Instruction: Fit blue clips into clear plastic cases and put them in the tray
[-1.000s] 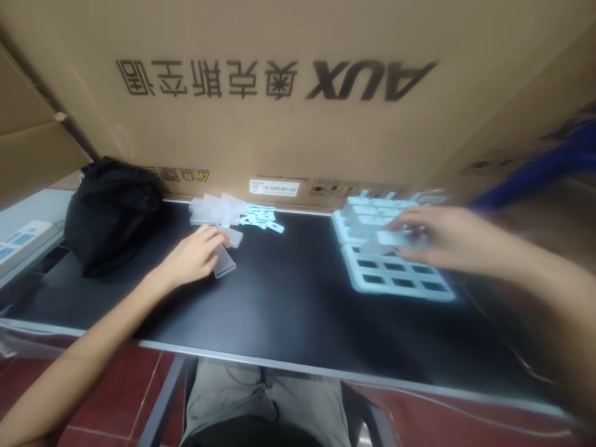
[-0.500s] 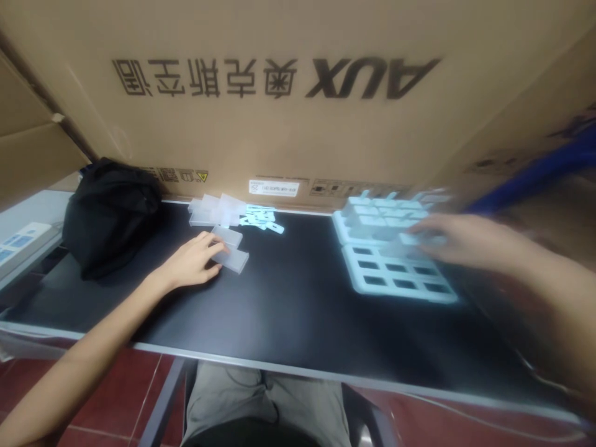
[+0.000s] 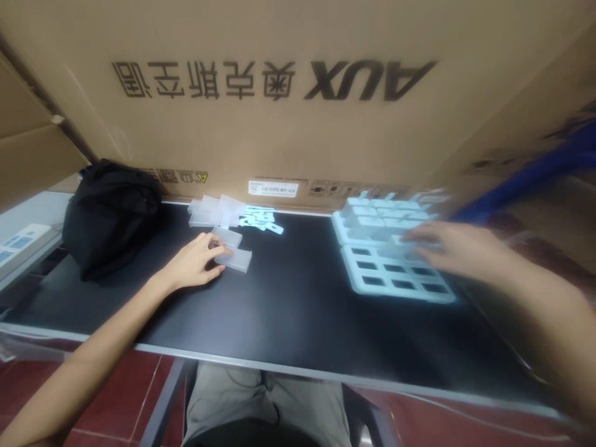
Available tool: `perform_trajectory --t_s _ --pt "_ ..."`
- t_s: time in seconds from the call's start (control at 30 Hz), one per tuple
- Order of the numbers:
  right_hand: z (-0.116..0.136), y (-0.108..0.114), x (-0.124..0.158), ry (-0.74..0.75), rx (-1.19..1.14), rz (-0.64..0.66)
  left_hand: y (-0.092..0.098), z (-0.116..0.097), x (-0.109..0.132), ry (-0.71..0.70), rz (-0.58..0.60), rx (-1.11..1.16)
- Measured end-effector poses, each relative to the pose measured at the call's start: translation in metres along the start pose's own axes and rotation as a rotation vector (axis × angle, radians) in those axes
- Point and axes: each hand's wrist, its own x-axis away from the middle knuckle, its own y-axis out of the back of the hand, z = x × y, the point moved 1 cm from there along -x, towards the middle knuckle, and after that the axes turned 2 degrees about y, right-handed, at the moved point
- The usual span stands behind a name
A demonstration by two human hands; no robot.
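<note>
My left hand (image 3: 198, 261) rests on the black table, its thumb and fingers curled against a translucent rectangular piece (image 3: 239, 259). Another translucent piece (image 3: 227, 236) lies just behind it. On the right, my right hand (image 3: 431, 244), blurred, is over the light-blue rack (image 3: 384, 292), with its fingers at a translucent piece (image 3: 395, 247). The rack's front rows show open rectangular slots, while its back rows hold upright blocks (image 3: 365, 220) with small tabs. Whether my right fingers grip the piece is smeared by motion.
More translucent pieces (image 3: 216, 211) and a pile of small light-blue parts (image 3: 261, 217) lie at the table's back edge. A black cloth bag (image 3: 112, 217) sits at the left. Behind stands a large cardboard box (image 3: 279, 136), with a blue bar (image 3: 526, 174) at the right.
The translucent piece at my left fingers has turned and slid slightly right. My right hand has shifted a little left and down over the rack.
</note>
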Motion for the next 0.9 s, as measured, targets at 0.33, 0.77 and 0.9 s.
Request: perform_trajectory --t_s 0.33,0.77,0.9 --pt "0.078 0.007 -0.02 0.163 0.1 -0.286 -0.011 -0.001 0.006 0.0 -0.046 0.014" --pt "0.236 -0.045 -0.113 0.419 -0.201 -0.021 -0.02 -0.027 0.0 -0.036 -0.081 0.043" --pt "0.228 -0.047 -0.103 0.381 -0.192 -0.013 -0.025 -0.039 -0.009 -0.102 -0.07 -0.009"
